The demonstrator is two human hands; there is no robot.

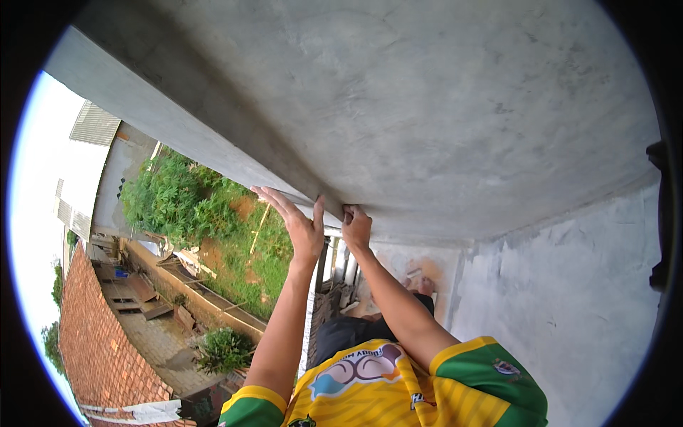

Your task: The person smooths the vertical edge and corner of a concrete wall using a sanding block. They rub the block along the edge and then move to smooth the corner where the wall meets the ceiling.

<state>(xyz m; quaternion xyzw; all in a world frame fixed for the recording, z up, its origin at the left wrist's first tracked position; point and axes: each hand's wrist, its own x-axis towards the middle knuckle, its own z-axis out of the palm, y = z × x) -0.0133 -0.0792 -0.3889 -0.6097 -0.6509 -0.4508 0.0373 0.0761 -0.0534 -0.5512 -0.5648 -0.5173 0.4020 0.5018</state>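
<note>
My left hand [304,231] lies against the lower end of a long grey plastered ledge [213,135]. Its fingers stretch along the outer side, with the thumb apart on the inner side, and I see nothing held in it. Just to its right, my right hand [357,229] is closed, fingertips pinched together at the corner where the ledge meets the broad grey plastered surface [427,107]. Whatever may be between those fingertips is hidden or too small to make out.
Below to the right are a pale plastered wall [562,277] and my bare feet [425,286] on a dusty floor. Past the ledge, far down on the left, lie green bushes [174,199], grass, a low wall and an orange tiled roof [103,334].
</note>
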